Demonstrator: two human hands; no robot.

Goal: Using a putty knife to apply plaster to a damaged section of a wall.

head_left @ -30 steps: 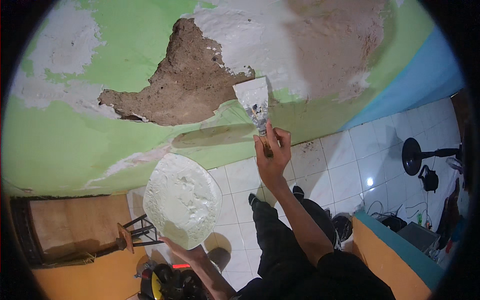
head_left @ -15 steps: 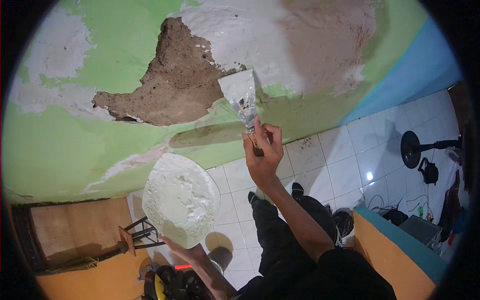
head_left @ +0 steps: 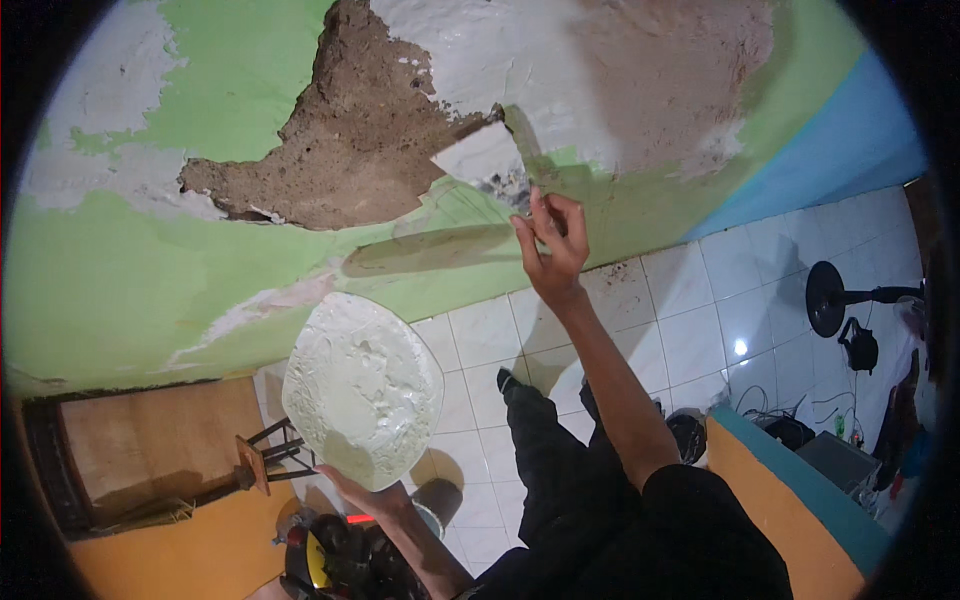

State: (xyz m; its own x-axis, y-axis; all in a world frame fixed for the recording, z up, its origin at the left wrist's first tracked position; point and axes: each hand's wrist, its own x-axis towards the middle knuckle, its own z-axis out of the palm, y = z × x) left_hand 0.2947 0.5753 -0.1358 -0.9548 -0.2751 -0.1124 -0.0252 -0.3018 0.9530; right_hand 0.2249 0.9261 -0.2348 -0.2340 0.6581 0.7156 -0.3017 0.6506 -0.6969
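In my right hand (head_left: 556, 245) is a putty knife (head_left: 487, 165), its broad blade smeared with white filler. The blade lies at the lower right edge of a bare brown patch (head_left: 340, 140) in the green wall (head_left: 230, 80); whether it presses on the wall is hard to tell. My left hand (head_left: 355, 492) holds a pale plate (head_left: 300, 405) from its near edge, with the fingers mostly hidden beneath. White filler paste (head_left: 370, 385) covers the plate in a thick, uneven layer. Smoothed white filler (head_left: 490, 60) borders the brown patch on the right.
A small stool (head_left: 262, 462) stands left of the plate, below a wooden panel (head_left: 150, 445). Under my left forearm is a bucket (head_left: 438, 500). To the right are a black fan (head_left: 826, 298), a kettle (head_left: 858, 345) and a teal-topped low wall (head_left: 800, 485). White tiles (head_left: 690, 290) cover the floor.
My right hand has moved up and to the right, and the putty knife has tilted more. The plate in my left hand has barely shifted. The view has moved slightly.
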